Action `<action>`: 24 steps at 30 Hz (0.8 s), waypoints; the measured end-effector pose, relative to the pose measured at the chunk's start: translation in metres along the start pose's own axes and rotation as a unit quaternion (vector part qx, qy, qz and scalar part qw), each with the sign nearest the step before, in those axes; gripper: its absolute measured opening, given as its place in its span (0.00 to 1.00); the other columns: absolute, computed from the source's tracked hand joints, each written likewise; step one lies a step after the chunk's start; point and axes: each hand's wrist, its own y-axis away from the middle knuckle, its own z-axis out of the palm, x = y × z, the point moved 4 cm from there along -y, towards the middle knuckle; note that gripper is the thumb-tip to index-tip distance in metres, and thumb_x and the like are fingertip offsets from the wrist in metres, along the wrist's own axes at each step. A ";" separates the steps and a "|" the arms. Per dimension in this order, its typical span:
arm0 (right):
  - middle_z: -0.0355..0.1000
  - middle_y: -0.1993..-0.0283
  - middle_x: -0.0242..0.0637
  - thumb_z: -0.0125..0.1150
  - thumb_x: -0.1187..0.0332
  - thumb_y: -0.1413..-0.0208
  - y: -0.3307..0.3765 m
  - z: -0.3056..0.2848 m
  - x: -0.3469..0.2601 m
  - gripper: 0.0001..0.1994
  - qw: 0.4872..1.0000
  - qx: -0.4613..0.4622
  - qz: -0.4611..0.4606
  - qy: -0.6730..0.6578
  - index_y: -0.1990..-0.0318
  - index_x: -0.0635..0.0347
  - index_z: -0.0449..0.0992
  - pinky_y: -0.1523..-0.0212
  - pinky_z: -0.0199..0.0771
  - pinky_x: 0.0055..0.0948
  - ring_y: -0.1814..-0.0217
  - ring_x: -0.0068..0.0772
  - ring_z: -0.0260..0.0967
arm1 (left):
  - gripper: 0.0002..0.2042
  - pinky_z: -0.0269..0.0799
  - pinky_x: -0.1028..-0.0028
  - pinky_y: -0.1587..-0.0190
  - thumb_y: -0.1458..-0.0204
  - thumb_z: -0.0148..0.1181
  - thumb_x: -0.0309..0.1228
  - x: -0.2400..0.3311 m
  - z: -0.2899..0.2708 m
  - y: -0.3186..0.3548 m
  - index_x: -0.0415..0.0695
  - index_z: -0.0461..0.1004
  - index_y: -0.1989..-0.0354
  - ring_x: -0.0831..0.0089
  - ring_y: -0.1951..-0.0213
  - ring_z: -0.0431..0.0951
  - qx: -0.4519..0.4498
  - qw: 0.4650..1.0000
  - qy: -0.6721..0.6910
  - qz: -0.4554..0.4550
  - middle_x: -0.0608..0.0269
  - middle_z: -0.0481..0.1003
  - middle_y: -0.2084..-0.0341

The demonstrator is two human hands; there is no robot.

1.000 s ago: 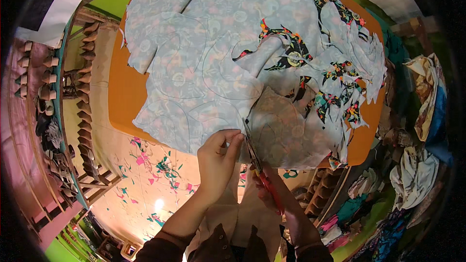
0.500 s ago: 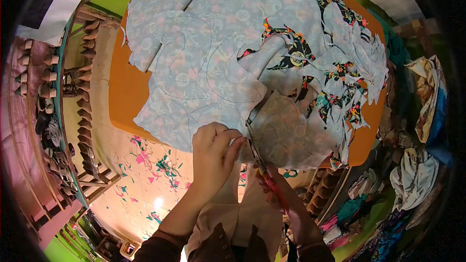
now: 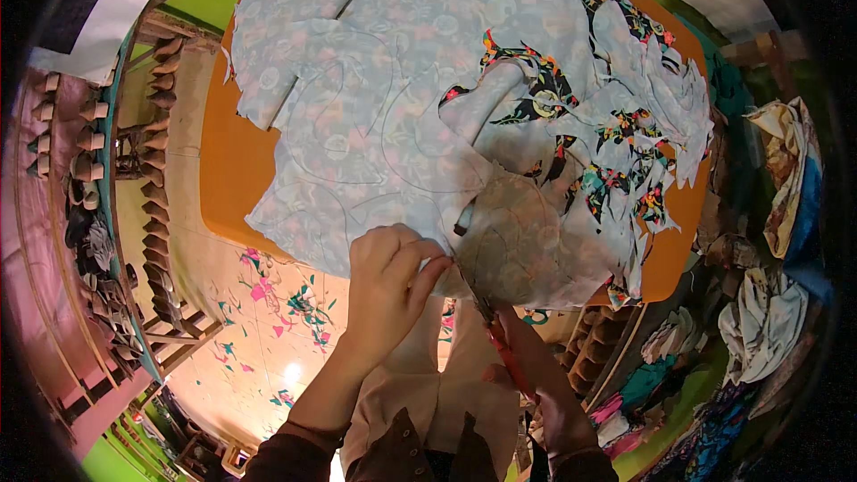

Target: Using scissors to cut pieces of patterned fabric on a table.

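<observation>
A large sheet of fabric (image 3: 357, 125), pale blue-grey on its upper face with a faint floral print and curved drawn lines, hangs over the near edge of the table. My left hand (image 3: 388, 281) pinches its near edge between thumb and fingers. Just right of that, red-handled scissors (image 3: 507, 353) point up into the cloth, held by my right hand (image 3: 531, 348). Their blade tips lie close to my left fingertips, at a cut running through the fabric. Right of the blades, a shaded part of the cloth hangs lower.
Cut scraps showing a black floral face (image 3: 634, 134) are heaped on the right of the orange table (image 3: 234, 187). Shoe lasts line a rack (image 3: 156, 170) at left. Piled cloths (image 3: 763, 321) lie at right. Small coloured scraps (image 3: 308, 312) litter the floor.
The scissors and my right hand have drawn back slightly toward me, and the blades look closer together. My left hand has shifted a little left, still pinching the fabric.
</observation>
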 end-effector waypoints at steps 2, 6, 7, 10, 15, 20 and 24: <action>0.61 0.56 0.34 0.68 0.54 0.67 0.003 -0.002 -0.011 0.41 0.971 0.039 -0.133 0.194 0.44 0.56 0.53 0.59 0.62 0.26 0.59 0.27 0.57 | 0.06 0.55 0.70 0.66 0.63 0.60 0.28 0.000 0.001 0.000 0.45 0.70 0.75 0.66 0.70 0.64 0.000 1.000 0.000 0.009 0.65 0.65 0.77; 0.62 0.59 0.35 0.68 0.53 0.67 0.001 0.001 -0.011 0.42 0.969 0.041 -0.174 0.173 0.44 0.57 0.52 0.59 0.62 0.28 0.62 0.29 0.59 | 0.06 0.55 0.70 0.65 0.63 0.60 0.28 0.000 0.001 0.001 0.45 0.71 0.75 0.66 0.70 0.64 0.004 1.000 -0.002 0.028 0.65 0.65 0.77; 0.62 0.62 0.33 0.67 0.54 0.65 0.001 0.002 -0.014 0.38 0.967 0.047 -0.189 0.165 0.46 0.57 0.54 0.63 0.64 0.28 0.65 0.28 0.59 | 0.06 0.55 0.70 0.65 0.63 0.60 0.28 0.000 0.001 0.002 0.45 0.71 0.75 0.66 0.70 0.64 0.003 1.000 -0.002 0.027 0.65 0.65 0.77; 0.61 0.68 0.30 0.63 0.57 0.60 0.001 0.004 -0.020 0.29 0.991 0.049 -0.113 0.059 0.50 0.56 0.60 0.71 0.67 0.26 0.70 0.24 0.58 | 0.06 0.55 0.70 0.65 0.63 0.60 0.28 0.000 0.000 0.002 0.45 0.71 0.75 0.66 0.69 0.64 -0.001 0.999 -0.018 0.033 0.65 0.65 0.76; 0.55 0.74 0.27 0.50 0.58 0.51 -0.006 0.003 -0.001 0.14 0.985 0.087 -0.121 0.083 0.59 0.52 0.66 0.84 0.63 0.21 0.75 0.17 0.52 | 0.06 0.55 0.70 0.65 0.62 0.59 0.27 0.000 0.001 0.003 0.45 0.71 0.75 0.65 0.69 0.64 0.001 0.999 -0.026 0.025 0.65 0.66 0.76; 0.57 0.73 0.28 0.47 0.49 0.52 -0.016 0.008 0.017 0.19 0.982 0.066 -0.178 0.015 0.60 0.53 0.66 0.79 0.59 0.17 0.76 0.19 0.52 | 0.06 0.56 0.69 0.64 0.63 0.59 0.27 0.003 -0.001 0.002 0.45 0.70 0.75 0.64 0.68 0.65 -0.013 0.998 -0.036 0.041 0.65 0.66 0.76; 0.58 0.72 0.28 0.50 0.39 0.58 -0.015 0.007 0.004 0.29 0.989 0.047 -0.137 0.026 0.59 0.56 0.65 0.75 0.56 0.16 0.76 0.18 0.52 | 0.06 0.57 0.68 0.63 0.63 0.59 0.27 0.000 0.002 0.001 0.45 0.70 0.76 0.65 0.68 0.66 -0.026 0.998 -0.035 0.054 0.65 0.67 0.75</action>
